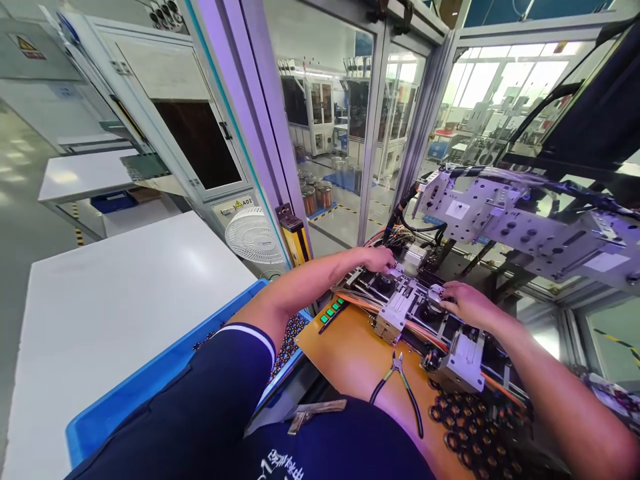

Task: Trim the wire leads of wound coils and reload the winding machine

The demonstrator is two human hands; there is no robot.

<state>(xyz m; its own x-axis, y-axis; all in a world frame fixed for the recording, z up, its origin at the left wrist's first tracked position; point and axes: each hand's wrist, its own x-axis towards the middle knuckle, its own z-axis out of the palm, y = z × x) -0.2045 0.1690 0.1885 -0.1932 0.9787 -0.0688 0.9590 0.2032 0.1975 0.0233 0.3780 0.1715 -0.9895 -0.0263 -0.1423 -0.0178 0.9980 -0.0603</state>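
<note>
My left hand (381, 259) reaches to the far left side of the metal fixture (400, 303), fingers curled and pressed together at its top. What they pinch there is too small to make out. My right hand (465, 301) is at the fixture's other station, its thumb and fingers closed on a round silver metal part (436, 293). Below the fixture, a pair of cutting pliers (400, 380) lies with its jaws slightly apart on the orange-brown work board (345, 357). Many small dark ring-shaped parts (463, 423) with copper-coloured centres are spread at the board's right.
A blue bin (150, 393) of small parts stands at my left, by a white table (125, 287). Green buttons (331, 311) line the board's edge. A perforated metal machine arm (520, 220) hangs beyond my right hand. A white fan (254, 237) stands behind the frame post.
</note>
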